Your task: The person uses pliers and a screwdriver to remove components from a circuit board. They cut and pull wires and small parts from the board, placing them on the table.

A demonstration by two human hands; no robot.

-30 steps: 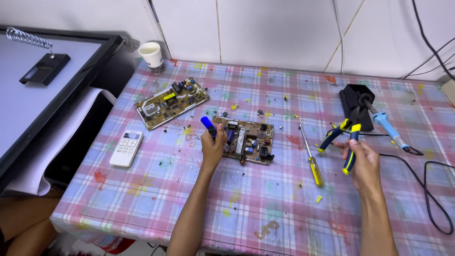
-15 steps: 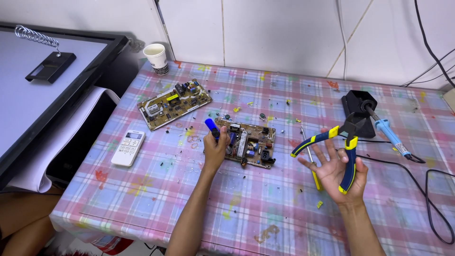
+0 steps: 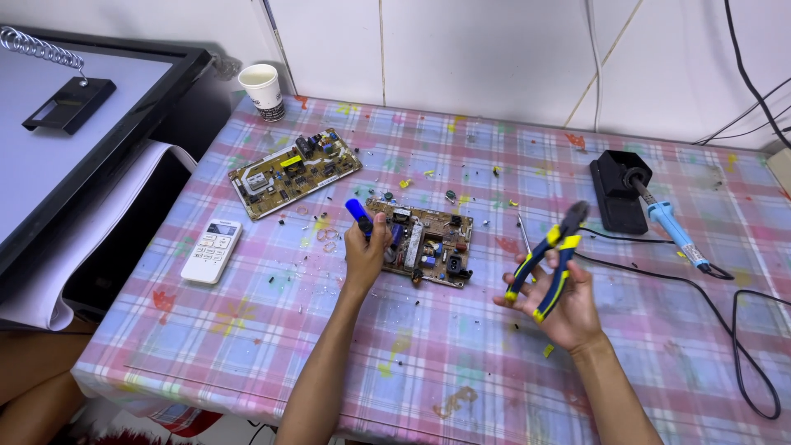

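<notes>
Plaid table (image 3: 247, 346), pliers (image 3: 548, 259) in right hand (image 3: 568, 305)

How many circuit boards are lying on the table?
2. One circuit board lies near the paper cup; the other circuit board lies mid-table, beside the left hand. None seems hidden.

A second circuit board (image 3: 294, 172) and a white remote (image 3: 212, 250) lie well left of the fingers. A paper cup (image 3: 262, 91) stands far beyond them, and a blue-handled soldering iron (image 3: 671, 228) rests in its black stand (image 3: 618, 191) to their right.
</notes>
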